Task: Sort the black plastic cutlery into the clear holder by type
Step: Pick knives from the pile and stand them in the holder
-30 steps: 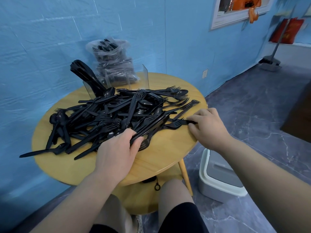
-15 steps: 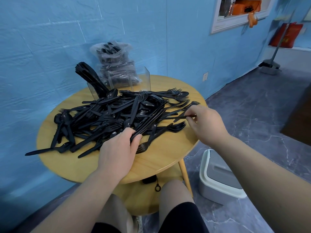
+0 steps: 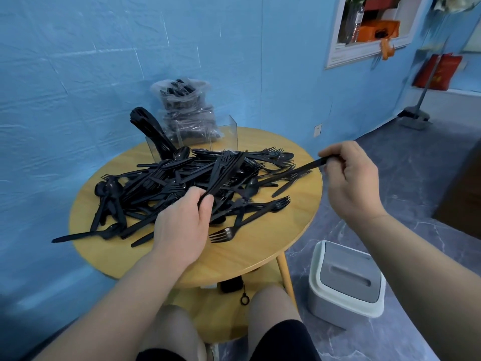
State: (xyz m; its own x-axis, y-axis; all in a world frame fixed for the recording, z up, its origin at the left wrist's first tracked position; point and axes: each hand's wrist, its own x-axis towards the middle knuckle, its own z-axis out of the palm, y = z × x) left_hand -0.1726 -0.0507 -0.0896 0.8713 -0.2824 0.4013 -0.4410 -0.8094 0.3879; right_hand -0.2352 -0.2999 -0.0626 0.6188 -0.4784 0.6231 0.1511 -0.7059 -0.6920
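On the table (image 3: 260, 259), forks (image 3: 223, 173) are gripped by the left hand (image 3: 182, 225); one utensil (image 3: 307, 166) is pinched by the right hand (image 3: 351, 178) at three o'clock. Neighbours could be dragged off if tines snag.

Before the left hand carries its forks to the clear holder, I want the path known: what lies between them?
In the head view, the heaped black cutlery lies between the left hand and the clear holder.

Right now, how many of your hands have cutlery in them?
2. The left hand grips a fork bundle at the near side of the pile; the right hand pinches a single piece above the table, right edge.
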